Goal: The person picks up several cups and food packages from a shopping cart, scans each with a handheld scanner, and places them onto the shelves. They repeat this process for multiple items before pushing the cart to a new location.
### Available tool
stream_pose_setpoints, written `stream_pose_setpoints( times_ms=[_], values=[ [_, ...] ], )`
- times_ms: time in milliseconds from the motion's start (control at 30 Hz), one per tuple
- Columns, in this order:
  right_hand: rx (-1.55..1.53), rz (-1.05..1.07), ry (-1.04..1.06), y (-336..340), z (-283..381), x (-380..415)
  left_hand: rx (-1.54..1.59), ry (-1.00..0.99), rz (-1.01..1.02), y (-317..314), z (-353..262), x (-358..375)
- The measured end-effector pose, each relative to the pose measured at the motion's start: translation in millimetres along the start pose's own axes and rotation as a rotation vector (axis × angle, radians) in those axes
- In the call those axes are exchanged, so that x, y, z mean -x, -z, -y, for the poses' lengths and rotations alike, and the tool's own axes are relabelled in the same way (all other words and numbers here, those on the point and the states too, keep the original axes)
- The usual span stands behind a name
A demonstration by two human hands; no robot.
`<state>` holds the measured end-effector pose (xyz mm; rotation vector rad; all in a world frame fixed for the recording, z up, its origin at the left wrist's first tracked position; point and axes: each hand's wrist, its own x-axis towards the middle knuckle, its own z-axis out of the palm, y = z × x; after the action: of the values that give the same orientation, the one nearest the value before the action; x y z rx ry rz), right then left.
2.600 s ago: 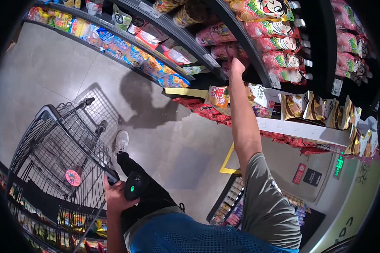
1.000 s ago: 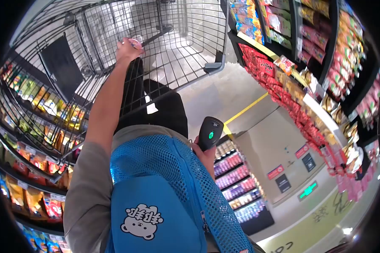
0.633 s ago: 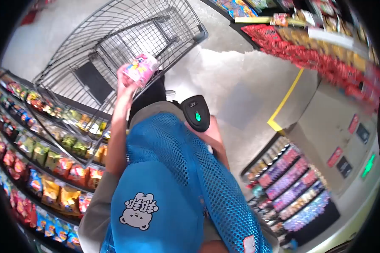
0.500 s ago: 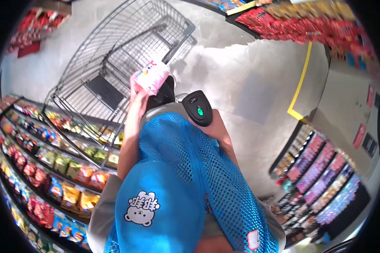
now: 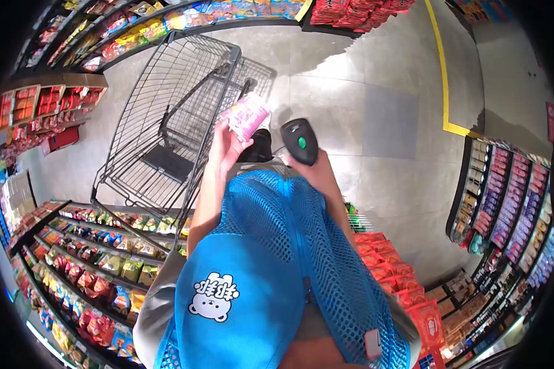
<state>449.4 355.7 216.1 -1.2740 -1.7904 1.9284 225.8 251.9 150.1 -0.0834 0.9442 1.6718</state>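
A pink package (image 5: 250,115) is held up in front of the body, with my left hand (image 5: 228,146) closed round its lower left side. To its right my right hand (image 5: 314,171) grips a black handheld scanner (image 5: 300,141) that shows a green light on its top. The package and the scanner are apart. Just left of the package stands a wire shopping cart (image 5: 166,111), its basket without goods in view. The blue mesh vest (image 5: 246,295) with a white bear print covers my torso below both hands.
Snack shelves (image 5: 92,270) run along the lower left, and more packets line the top left. Red packages (image 5: 400,277) are stacked close by my right side. Another shelf unit (image 5: 505,203) stands at the right. Yellow tape (image 5: 443,74) marks the grey floor.
The view has shifted, bringing the red packages at my right side into sight. My left hand and the package have moved right in view, nearer the scanner. Both hands keep their hold.
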Motion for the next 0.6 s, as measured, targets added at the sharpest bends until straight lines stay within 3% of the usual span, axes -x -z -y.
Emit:
stream_pose_setpoints(
  times_ms=[33,100,200,333,433,500,600],
  values=[
    [-0.068,-0.046,-0.154,5,7,-3,0.135,0.175,0.067,-7,-2,-5],
    [-0.167,-0.14,0.009,14,-4,-21,-0.046,0.275,0.114,-26,-3,-11],
    [-0.205,-0.14,0.01,33,-4,-39,-0.068,0.458,0.251,-54,-5,-17],
    [-0.334,-0.088,0.032,41,-5,-60,0.003,0.554,0.397,-67,-8,-33],
    [-0.338,-0.054,0.049,39,17,-74,-0.21,0.346,0.423,-69,-21,-43],
    [-0.515,-0.036,0.037,31,35,-87,-0.669,-0.095,0.668,-65,-31,-50],
    [-0.497,0.069,-0.088,37,42,-110,-0.974,-0.405,0.759,-85,-75,-44]
  ],
)
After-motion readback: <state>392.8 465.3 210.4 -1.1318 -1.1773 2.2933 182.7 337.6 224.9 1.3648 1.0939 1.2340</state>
